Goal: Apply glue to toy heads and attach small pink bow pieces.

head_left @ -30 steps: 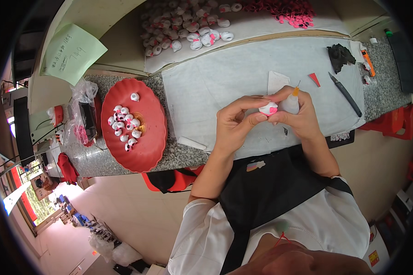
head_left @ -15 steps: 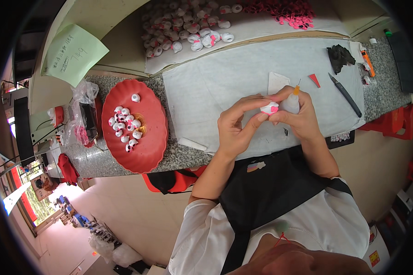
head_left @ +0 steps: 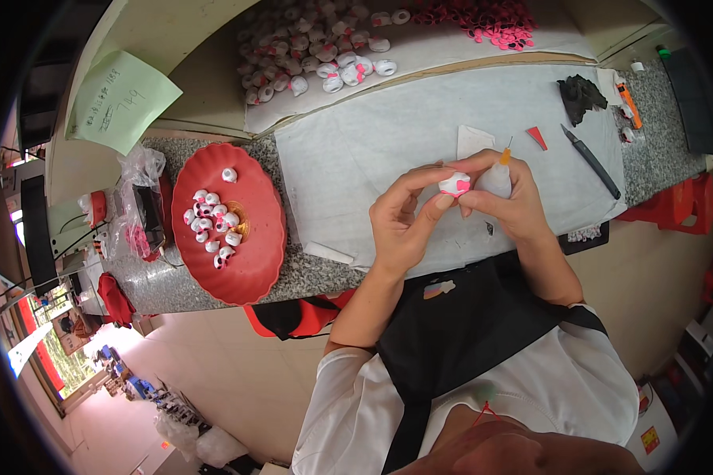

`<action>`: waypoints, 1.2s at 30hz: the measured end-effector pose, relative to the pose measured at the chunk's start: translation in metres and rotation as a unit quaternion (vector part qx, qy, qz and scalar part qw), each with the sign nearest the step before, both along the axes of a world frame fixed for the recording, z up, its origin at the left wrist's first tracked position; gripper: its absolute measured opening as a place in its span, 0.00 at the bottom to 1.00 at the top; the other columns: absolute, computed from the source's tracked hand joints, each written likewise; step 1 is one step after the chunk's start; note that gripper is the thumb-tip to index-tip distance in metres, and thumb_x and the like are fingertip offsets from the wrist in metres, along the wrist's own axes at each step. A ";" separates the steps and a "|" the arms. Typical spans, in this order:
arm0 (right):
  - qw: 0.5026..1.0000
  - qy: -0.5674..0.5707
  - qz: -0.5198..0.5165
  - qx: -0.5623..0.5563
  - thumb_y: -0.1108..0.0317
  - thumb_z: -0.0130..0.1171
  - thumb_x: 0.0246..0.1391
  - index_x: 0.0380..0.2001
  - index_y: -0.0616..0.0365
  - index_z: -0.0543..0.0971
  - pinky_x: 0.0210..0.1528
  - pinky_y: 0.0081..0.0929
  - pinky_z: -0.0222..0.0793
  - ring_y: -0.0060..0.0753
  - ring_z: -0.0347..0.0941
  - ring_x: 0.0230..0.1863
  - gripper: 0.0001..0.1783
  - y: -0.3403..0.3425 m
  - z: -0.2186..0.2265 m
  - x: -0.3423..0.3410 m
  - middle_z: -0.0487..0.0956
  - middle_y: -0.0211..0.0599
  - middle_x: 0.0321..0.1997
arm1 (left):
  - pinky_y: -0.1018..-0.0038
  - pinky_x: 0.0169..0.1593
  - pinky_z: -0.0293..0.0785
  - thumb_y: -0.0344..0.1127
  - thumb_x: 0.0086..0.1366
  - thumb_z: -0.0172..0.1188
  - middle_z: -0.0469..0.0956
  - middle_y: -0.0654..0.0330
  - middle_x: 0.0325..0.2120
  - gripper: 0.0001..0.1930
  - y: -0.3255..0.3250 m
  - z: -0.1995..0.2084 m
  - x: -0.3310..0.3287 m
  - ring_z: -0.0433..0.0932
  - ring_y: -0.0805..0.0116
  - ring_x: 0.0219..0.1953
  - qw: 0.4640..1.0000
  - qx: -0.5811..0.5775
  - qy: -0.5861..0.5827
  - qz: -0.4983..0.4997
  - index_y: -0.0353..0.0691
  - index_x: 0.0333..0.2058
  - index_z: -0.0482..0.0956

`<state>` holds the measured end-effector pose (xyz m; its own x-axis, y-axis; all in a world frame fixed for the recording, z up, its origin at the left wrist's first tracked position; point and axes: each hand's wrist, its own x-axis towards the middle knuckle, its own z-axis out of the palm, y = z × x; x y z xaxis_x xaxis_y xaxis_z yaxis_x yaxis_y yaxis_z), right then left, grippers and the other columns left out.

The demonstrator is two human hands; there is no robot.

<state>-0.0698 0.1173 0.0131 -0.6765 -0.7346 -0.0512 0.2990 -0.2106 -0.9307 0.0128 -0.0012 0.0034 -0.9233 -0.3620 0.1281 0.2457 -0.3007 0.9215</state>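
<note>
Between the fingertips of my left hand sits a small white figurine head with a pink piece on its side. Curled round a translucent glue bottle with an orange needle tip is my right hand; its fingertips also touch the figurine head. The needle points up and away from me. Both hands are raised over the white sheet, close to its front edge. A red scalloped dish on the left holds several similar white and pink pieces.
White figurine pieces and pink parts lie heaped on the back shelf. Toward the right are a craft knife, a red sliver, a black cloth scrap and an orange cutter. A green note hangs at left.
The figurine head has turned slightly between my fingers, so more of its pink piece shows. The glue bottle stays in my right hand. The whole view has shifted a little.
</note>
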 end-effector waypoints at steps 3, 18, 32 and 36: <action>1.000 0.004 -0.013 -0.009 0.78 0.54 0.34 0.31 0.67 0.71 0.21 0.16 0.63 0.22 0.66 0.20 0.14 0.000 -0.003 0.002 0.72 0.42 0.31 | 0.75 0.47 0.60 0.21 0.49 0.52 0.70 0.55 0.35 0.12 0.001 -0.002 0.000 0.67 0.68 0.42 1.000 0.004 -0.006 0.001 0.32 0.35 0.70; 0.999 0.017 0.018 -0.028 0.78 0.54 0.36 0.30 0.65 0.71 0.23 0.16 0.62 0.20 0.67 0.19 0.12 0.002 0.003 0.002 0.71 0.33 0.19 | 0.69 0.52 0.54 0.23 0.47 0.55 0.71 0.60 0.30 0.11 -0.005 -0.012 -0.005 0.68 0.72 0.36 0.995 0.010 0.081 -0.053 0.35 0.33 0.70; 0.994 0.085 -0.052 0.043 0.77 0.49 0.37 0.42 0.66 0.64 0.22 0.13 0.58 0.17 0.60 0.19 0.22 -0.003 -0.001 -0.009 0.70 0.36 0.24 | 0.74 0.44 0.57 0.24 0.46 0.55 0.67 0.57 0.34 0.16 -0.102 0.042 0.060 0.62 0.64 0.40 0.746 -0.460 -0.164 0.453 0.35 0.38 0.69; 0.991 0.061 -0.108 0.043 0.77 0.49 0.39 0.40 0.64 0.65 0.22 0.12 0.57 0.16 0.60 0.19 0.20 0.003 -0.001 -0.012 0.69 0.33 0.23 | 0.72 0.43 0.59 0.28 0.47 0.55 0.69 0.57 0.35 0.16 -0.095 0.049 0.029 0.65 0.61 0.40 0.768 -0.531 -0.110 0.340 0.39 0.38 0.70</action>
<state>-0.0821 0.1201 0.0120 -0.8224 -0.5687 -0.0147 0.1391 -0.1760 -0.9745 0.0422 -0.0958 0.0521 -0.6088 -0.5689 0.5529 -0.1830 0.7788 0.5999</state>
